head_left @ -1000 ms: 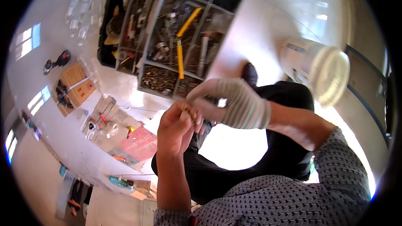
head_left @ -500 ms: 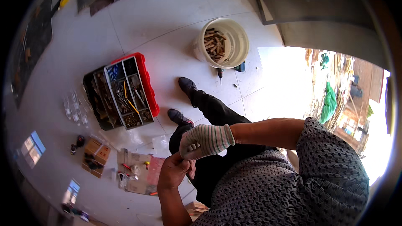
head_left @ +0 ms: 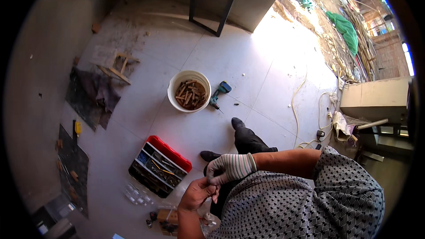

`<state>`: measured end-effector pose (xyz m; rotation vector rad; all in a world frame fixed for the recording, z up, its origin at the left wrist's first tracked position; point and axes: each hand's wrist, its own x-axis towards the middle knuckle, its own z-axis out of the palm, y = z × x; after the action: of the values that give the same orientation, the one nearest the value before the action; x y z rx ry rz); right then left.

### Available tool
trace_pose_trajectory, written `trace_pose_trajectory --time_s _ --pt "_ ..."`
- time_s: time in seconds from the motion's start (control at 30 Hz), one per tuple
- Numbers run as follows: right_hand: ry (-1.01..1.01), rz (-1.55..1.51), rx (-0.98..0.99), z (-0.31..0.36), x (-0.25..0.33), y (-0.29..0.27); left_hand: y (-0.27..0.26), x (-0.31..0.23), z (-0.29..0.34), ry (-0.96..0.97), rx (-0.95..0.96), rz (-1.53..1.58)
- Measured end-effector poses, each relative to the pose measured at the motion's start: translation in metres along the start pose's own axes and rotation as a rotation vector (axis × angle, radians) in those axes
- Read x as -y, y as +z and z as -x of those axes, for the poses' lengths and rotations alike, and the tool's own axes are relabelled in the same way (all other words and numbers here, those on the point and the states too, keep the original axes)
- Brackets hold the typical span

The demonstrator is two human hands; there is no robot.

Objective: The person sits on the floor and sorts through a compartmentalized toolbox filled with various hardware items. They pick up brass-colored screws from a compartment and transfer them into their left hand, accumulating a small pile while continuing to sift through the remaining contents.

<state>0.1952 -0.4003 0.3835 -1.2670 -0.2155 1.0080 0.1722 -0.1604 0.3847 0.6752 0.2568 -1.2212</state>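
My left hand (head_left: pixel 198 193), bare, is raised in front of my body with its fingers curled in a pinch. Pressed against its fingertips is my right hand (head_left: pixel 231 169), in a pale knit glove with a striped cuff, its fingers closed too. Whatever lies between them, if anything, is hidden by the fingers. Below and left of the hands, a toolbox (head_left: pixel 152 157) with a red edge lies open on the floor. Its compartments hold yellow-handled tools, blue pieces and small metal hardware.
A white bucket (head_left: pixel 171 89) of wood scraps stands beyond my feet, with a cordless drill (head_left: pixel 216 96) beside it. Clear plastic containers (head_left: pixel 137 194) and a cardboard box (head_left: pixel 167 221) lie near the toolbox. A cable (head_left: pixel 295 106) runs across the floor at right. A dark mat (head_left: pixel 73 175) lies far left.
My view has swung to the right, bringing the cable and cabinet into sight. The bucket and toolbox shift in the picture. Both hands stay together, their fingers closed.
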Motion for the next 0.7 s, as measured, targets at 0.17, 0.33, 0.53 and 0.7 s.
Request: trace_pose_trajectory --time_s 0.17,0.33,0.53,0.7 --pt "-0.029 0.014 -0.213 0.055 0.023 -0.064 0.062 -0.037 -0.077 -0.017 0.008 -0.101" --pt "-0.065 -0.117 -0.426 0.117 0.04 -0.165 0.138 -0.066 -0.184 0.028 0.043 -0.15" --pt "-0.305 -0.29 -0.737 0.21 0.096 -0.329 0.245 -0.093 -0.336 0.017 0.106 -0.079" --pt "-0.391 -0.352 -0.975 0.279 0.146 -0.429 0.304 -0.138 -0.416 -0.043 0.227 -0.104"
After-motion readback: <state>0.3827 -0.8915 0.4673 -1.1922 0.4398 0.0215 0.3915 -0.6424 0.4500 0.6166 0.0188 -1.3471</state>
